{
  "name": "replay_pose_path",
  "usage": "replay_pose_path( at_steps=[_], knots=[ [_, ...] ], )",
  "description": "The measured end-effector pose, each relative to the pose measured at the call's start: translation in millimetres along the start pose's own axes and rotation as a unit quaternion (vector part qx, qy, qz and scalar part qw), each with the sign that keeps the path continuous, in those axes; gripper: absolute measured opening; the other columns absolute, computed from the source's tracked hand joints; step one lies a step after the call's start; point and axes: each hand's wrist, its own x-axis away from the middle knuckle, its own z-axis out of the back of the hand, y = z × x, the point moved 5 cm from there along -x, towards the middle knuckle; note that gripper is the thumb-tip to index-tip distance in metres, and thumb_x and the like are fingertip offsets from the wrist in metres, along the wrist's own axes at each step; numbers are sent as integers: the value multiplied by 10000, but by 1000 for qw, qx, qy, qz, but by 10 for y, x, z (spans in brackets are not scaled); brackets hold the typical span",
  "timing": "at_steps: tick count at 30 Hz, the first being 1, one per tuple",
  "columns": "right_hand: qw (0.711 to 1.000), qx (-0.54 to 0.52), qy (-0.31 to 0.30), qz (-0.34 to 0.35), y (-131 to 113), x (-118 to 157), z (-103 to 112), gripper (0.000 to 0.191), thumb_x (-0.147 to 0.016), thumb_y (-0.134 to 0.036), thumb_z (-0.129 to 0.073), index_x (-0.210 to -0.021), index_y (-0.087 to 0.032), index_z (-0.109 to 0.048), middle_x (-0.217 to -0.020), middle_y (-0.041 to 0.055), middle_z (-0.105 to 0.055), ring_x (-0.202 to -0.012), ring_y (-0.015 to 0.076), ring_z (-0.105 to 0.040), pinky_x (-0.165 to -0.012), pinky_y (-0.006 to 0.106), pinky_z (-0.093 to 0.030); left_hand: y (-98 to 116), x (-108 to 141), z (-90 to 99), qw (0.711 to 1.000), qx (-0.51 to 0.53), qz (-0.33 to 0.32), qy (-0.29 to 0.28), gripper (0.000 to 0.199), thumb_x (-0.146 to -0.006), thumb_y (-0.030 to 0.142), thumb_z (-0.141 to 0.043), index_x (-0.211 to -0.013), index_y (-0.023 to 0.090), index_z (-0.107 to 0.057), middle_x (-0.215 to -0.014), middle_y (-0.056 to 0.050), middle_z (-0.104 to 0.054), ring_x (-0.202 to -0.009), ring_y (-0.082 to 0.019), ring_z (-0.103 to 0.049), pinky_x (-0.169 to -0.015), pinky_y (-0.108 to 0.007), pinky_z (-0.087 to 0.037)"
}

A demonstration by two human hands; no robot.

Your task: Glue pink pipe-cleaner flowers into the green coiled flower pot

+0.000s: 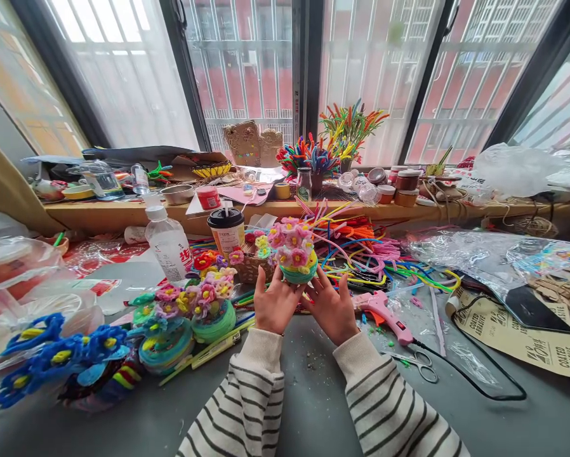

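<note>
A small pot of pink pipe-cleaner flowers (292,244) with a green and yellow base stands upright at the centre, resting on the fingers of both hands. My left hand (276,303) is palm up, its fingers reaching under the base from the left and its thumb apart. From the right, my right hand (331,308) meets the base in the same way, palm up with fingers spread. Neither hand is closed around the pot. More flower pots sit left of my hands: a pink one (213,311), a mixed one (165,346) and a blue one (94,355).
A pink glue gun (384,315) with a black cord and scissors (421,364) lie right of my hands. A white bottle (165,238) and a lidded cup (226,230) stand at the left back. Loose pipe cleaners (356,244) are heaped behind, below the crowded windowsill (266,209).
</note>
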Motion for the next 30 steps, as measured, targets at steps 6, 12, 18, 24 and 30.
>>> replay_pose_path(
  at_steps=[6,12,18,24,30],
  knots=[
    [1000,21,7,-1,14,8,-12,520,-771,-622,-312,-1116,-302,-532,-1080,-18,-593,-926,142,-538,-825,303,-401,8,22,8,1000,3,-3,0,561,-793,531,-327,-1228,187,-414,-1140,-113,-562,-1059,-234,-509,-945,-422,-328],
    [999,35,19,-4,15,13,13,531,-760,-631,-322,-1119,-298,-529,-1093,-6,-584,-947,150,-531,-831,311,-400,11,32,21,1000,-2,-4,2,560,-796,529,-325,-1228,184,-416,-1129,-120,-567,-1042,-237,-520,-938,-431,-332],
    [1000,18,2,3,-2,12,12,511,-779,-614,-306,-1107,-299,-539,-1057,-25,-603,-930,143,-538,-841,315,-394,-5,20,-3,1000,-2,-1,-23,552,-794,528,-332,-1226,196,-418,-1144,-103,-561,-1062,-228,-507,-954,-417,-320],
    [1000,27,9,9,-15,28,27,515,-757,-629,-338,-1103,-306,-540,-1058,-23,-601,-940,147,-536,-853,332,-391,-17,34,-9,1000,-4,-1,-11,552,-788,527,-349,-1215,186,-431,-1130,-109,-569,-1035,-228,-524,-945,-413,-329],
    [1000,24,5,9,-9,21,31,518,-764,-629,-315,-1100,-305,-540,-1089,-24,-587,-960,148,-530,-858,331,-391,-14,21,-17,1000,0,3,-21,552,-788,525,-349,-1225,194,-420,-1148,-105,-561,-1071,-235,-502,-955,-423,-316]
  ],
)
